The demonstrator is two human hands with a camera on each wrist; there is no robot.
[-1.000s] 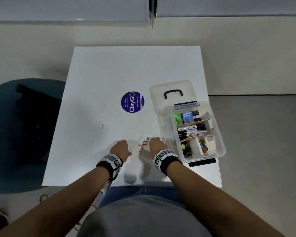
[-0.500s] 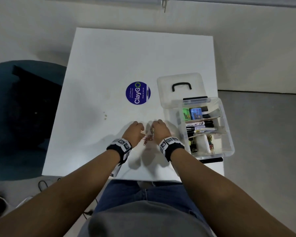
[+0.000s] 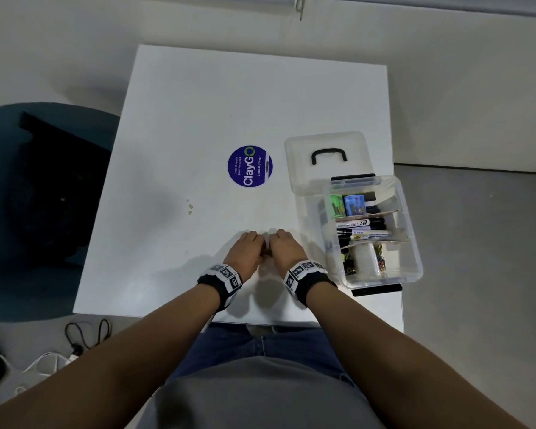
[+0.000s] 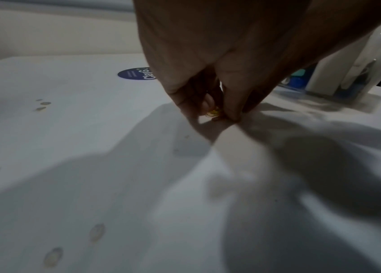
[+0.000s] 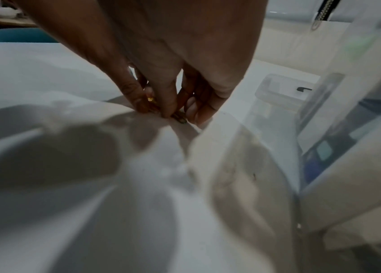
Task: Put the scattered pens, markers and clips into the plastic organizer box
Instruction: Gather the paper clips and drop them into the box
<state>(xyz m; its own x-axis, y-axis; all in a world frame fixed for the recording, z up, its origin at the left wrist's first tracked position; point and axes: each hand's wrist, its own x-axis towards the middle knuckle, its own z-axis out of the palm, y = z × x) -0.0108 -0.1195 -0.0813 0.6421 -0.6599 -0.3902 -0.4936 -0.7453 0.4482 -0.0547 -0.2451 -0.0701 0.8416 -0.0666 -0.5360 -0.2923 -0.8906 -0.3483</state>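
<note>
Fingers (image 4: 181,100) of the left hand (image 3: 245,252) curled down, tips pinched on a small heap of paper clips (image 4: 213,112) lying on the white surface (image 3: 198,119). Fingers (image 5: 168,105) of the right hand (image 3: 287,252) bent the same way, thumb and fingertips closing on the same heap from the other side. Both hands knuckle to knuckle in the head view, hiding the clips from above. Cannot tell whether any clip is off the surface yet.

Judged the last loose items: no pen or marker seen lying outside. Just to the right, the plastic organizer box (image 3: 413,243), open, with markers (image 3: 364,230) across its middle and coloured clips (image 3: 382,262) in a near compartment. Behind it, the clear lid (image 3: 322,147), laid flat. Further out, a round blue sticker (image 3: 250,166).

Likely trouble:
- Thin wire flat on a smooth top: easy to slide away instead of lifting, or to skate toward the near edge and onto the floor.
- Two hands on one heap: crowded tips, and a clip squeezed out sideways.
- Loose bundle in a pinch: strays shed on the way across to the box.
- Low box wall and narrow compartment: a careless drop landing among the markers or outside.

Best lifted slowly, one hand cupped beneath.
</note>
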